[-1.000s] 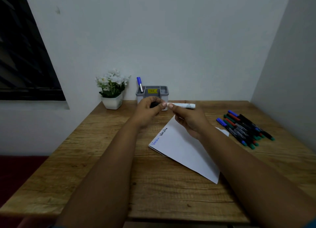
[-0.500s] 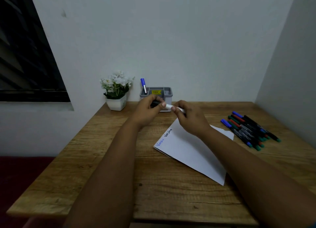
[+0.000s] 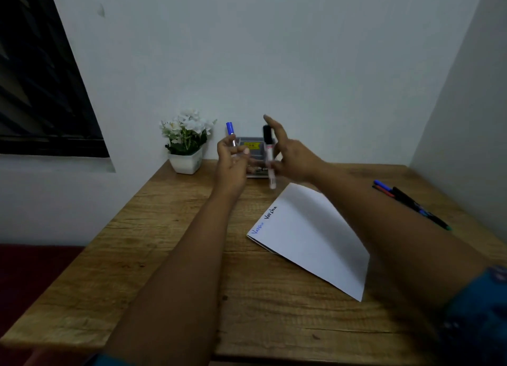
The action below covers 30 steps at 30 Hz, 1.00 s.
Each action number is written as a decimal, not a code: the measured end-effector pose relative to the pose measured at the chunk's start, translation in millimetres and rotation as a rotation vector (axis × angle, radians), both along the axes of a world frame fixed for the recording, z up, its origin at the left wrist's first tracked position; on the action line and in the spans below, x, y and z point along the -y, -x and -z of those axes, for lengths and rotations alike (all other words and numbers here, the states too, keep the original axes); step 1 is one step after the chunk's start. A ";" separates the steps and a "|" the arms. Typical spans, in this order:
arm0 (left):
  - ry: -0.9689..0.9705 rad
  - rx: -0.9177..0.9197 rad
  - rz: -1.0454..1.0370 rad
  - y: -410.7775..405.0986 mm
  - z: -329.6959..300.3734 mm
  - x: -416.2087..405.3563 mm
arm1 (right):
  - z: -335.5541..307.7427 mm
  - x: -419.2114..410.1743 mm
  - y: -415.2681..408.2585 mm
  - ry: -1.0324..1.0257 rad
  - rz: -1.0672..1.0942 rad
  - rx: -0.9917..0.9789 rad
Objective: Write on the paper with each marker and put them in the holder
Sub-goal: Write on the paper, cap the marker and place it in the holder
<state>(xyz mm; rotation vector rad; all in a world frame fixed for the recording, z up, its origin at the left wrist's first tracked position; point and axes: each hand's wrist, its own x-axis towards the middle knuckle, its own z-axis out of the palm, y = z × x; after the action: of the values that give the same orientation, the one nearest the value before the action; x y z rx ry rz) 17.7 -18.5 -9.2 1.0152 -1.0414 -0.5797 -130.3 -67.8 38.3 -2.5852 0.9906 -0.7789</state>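
Over the far edge of the wooden tabletop [image 3: 170,258], the right hand [image 3: 295,157] grips a black-capped white marker [image 3: 269,157] upright, cap up, index finger extended, just in front of the grey holder [image 3: 253,146]. The left hand [image 3: 233,164] hovers beside it, fingers loosely curled and holding nothing. A blue-capped marker [image 3: 230,131] stands in the holder. The paper [image 3: 310,236], bearing two written words, lies mid-tabletop; loose markers [image 3: 408,201] lie near the right edge, a potted plant [image 3: 186,143] at the far left.
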 end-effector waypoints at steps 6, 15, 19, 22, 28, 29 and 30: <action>0.031 0.218 -0.185 -1.7 28.5 17.1 | -10.5 64.5 -14.8 0.078 0.218 0.394; -0.021 0.346 -0.260 3.4 40.3 14.6 | 7.0 124.6 -47.4 0.123 0.260 0.214; -0.044 0.392 -0.256 2.4 44.1 17.2 | 12.8 136.4 -52.8 0.031 0.241 0.172; -0.055 0.412 -0.254 0.7 45.6 17.7 | 9.0 137.1 -49.2 -0.010 0.263 0.154; -0.068 0.496 -0.262 3.4 39.4 13.8 | -13.9 109.6 -5.8 -0.001 0.305 0.267; -0.068 0.519 -0.268 6.1 36.9 11.9 | -19.8 100.1 11.0 -0.021 0.315 0.310; -0.067 0.549 -0.272 8.6 33.9 9.3 | -24.0 90.0 29.7 -0.034 0.326 0.322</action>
<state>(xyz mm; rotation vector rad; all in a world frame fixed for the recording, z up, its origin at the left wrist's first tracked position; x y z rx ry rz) 9.1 -27.8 -43.1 1.3920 -1.3353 -0.1078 -160.0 -157.8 62.2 -2.1983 1.3168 -1.2018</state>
